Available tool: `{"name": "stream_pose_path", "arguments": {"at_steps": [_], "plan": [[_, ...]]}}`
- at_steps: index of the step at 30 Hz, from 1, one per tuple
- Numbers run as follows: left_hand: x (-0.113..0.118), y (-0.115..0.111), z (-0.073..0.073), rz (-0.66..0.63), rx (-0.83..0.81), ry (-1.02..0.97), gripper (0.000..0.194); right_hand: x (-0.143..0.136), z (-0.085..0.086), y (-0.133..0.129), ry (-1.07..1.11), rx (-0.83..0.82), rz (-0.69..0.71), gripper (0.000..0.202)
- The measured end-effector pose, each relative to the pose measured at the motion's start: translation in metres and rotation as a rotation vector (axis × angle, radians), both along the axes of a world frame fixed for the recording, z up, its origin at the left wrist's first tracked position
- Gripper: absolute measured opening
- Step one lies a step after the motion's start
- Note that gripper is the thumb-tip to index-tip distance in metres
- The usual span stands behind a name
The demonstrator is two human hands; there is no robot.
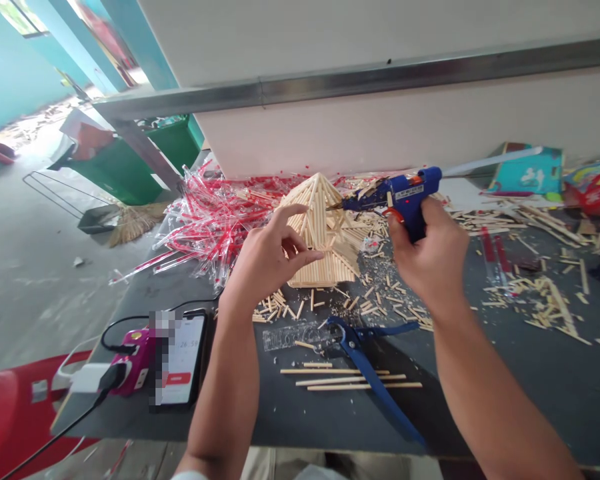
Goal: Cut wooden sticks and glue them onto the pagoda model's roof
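Right fingers (399, 235) are gripping the glue gun (411, 193); left fingers (289, 213) are hovering released by the central, seemingly mostly built model (316, 270); lower-centre sticks (330, 381) are lying unattached.

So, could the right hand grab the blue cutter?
Probably not just now: the right hand is full, wrapped around the glue gun. The cutter looks close enough, though, and nothing covers its handles, so an empty hand could likely get it.
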State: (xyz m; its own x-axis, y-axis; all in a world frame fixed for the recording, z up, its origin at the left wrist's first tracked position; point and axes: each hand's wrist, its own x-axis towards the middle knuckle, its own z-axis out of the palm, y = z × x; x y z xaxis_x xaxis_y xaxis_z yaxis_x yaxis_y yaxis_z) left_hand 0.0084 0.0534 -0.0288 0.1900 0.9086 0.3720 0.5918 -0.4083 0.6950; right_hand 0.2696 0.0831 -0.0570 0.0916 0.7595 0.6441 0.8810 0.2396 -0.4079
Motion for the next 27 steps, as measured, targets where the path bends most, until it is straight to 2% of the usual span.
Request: {"name": "stream_pose_path", "arguments": {"at_steps": [11, 17, 20, 22, 25, 27], "plan": [[0.0, 0.0, 0.001, 0.011, 0.033, 0.049, 0.061, -0.008, 0.0, -0.002, 0.015, 0.047, -0.03, 0.016], [-0.002, -0.002, 0.003, 0.008, 0.031, 0.064, 0.062, -0.005, 0.006, -0.003, 0.096, 0.019, -0.055, 0.035], [-0.003, -0.004, 0.004, -0.011, 0.019, 0.047, 0.063, 0.013, 0.012, 0.0, 0.132, -0.12, -0.099, 0.043], [-0.003, -0.004, 0.005, -0.026, 0.012, 0.026, 0.063, 0.035, 0.009, 0.009, 0.087, -0.257, -0.145, 0.045], [-0.001, -0.003, 0.005, -0.052, 0.012, -0.01, 0.063, 0.075, -0.015, 0.03, -0.099, -0.468, -0.177, 0.047], [0.0, -0.002, 0.006, -0.073, 0.011, -0.032, 0.062, 0.101, -0.039, 0.045, -0.225, -0.612, -0.11, 0.049]]}}
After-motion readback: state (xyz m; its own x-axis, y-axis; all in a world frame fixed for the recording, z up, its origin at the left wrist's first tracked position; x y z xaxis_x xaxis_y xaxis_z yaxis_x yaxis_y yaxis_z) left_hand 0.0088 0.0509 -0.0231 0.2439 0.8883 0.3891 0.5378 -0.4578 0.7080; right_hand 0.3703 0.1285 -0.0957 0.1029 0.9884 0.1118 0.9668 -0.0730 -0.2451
